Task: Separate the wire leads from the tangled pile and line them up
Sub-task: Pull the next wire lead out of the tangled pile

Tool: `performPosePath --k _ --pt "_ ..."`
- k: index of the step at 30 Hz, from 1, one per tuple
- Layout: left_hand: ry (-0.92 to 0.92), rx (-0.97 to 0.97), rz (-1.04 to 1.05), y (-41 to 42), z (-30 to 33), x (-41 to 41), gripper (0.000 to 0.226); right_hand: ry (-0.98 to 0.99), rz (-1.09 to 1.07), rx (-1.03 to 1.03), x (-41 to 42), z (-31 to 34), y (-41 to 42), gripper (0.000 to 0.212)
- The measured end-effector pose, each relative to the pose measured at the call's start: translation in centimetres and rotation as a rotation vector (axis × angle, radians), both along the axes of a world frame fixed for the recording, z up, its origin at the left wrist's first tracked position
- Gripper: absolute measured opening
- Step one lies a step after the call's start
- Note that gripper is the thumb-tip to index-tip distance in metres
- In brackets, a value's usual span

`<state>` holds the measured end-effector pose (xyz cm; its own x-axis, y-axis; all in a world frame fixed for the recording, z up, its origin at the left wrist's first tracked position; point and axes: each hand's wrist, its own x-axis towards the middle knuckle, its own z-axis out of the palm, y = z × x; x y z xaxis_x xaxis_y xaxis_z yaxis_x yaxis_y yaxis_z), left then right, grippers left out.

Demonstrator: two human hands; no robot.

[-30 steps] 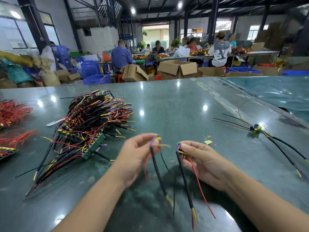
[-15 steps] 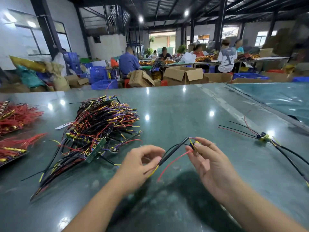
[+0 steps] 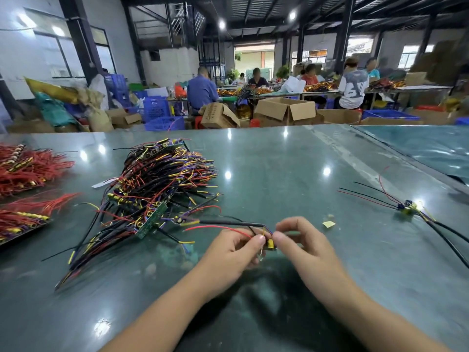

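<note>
Leads [image 3: 223, 226] now leftward, both hands' grip.

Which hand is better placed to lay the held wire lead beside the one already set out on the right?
Probably the right hand: it pinches the held lead and is nearer the laid-out lead than the left hand.

Tangled pile [image 3: 154, 196] of black, red, yellow and purple wire leads heaped left of centre, one lead [image 3: 228, 224] stretched rightward from it, a separated bundle [image 3: 411, 208] lying well apart at right.
</note>
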<state>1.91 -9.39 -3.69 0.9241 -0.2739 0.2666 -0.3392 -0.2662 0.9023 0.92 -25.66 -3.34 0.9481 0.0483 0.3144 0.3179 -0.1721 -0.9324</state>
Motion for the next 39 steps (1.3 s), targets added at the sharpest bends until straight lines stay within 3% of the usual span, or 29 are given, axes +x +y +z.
performPosePath --k 2,4,6,8,10,13,16,18,25,32,35,39 --pt "-0.137 0.238 0.075 0.3 -0.1 0.3 0.036 -0.043 0.012 0.107 0.0 0.1 0.1 0.012" --pt "-0.224 0.401 0.116 0.6 -0.1 0.2 0.031 -0.115 0.055 -0.067 0.0 0.1 0.2 0.019" --pt "-0.211 0.429 0.103 0.5 0.1 -0.1 0.021 -0.132 0.055 -0.211 0.0 0.1 0.7 0.025" --pt "-0.099 0.234 0.07 0.1 0.3 -0.4 0.022 -0.15 -0.022 -0.117 0.4 0.1 0.7 0.029" --pt "0.043 -0.106 0.104 -0.3 0.6 -0.3 0.023 -0.171 -0.091 0.092 0.8 0.2 0.1 0.022" --pt "0.115 -0.464 0.175 -0.5 1.1 0.1 0.021 -0.135 -0.138 0.307 1.0 0.2 -0.7 0.013" --pt "0.138 -0.656 0.175 -0.5 1.3 -0.1 0.02 0.089 -0.001 0.675 0.9 0.1 0.0 0.014" --pt "0.126 -0.687 0.181 -0.5 1.3 -0.2 0.02 0.207 0.075 0.804 0.9 0.6 0.2 0.016" --pt "0.075 -0.545 0.149 -0.3 1.3 -0.3 0.022 0.31 0.252 0.587 0.4 0.5 -0.2 0.011" --pt "0.144 -0.614 0.156 -0.4 1.8 -0.5 0.031 0.15 0.253 0.474 0.1 0.8 -0.2 0.018" --pt "0.113 -0.581 0.232 -0.6 1.7 -0.4 0.027 0.071 0.201 0.413 0.1 0.9 -0.1 0.005" --pt "0.142 -0.66 0.255 -0.5 1.8 -0.3 0.024 -0.062 0.152 0.285 -0.1 0.9 0.2 0.011"
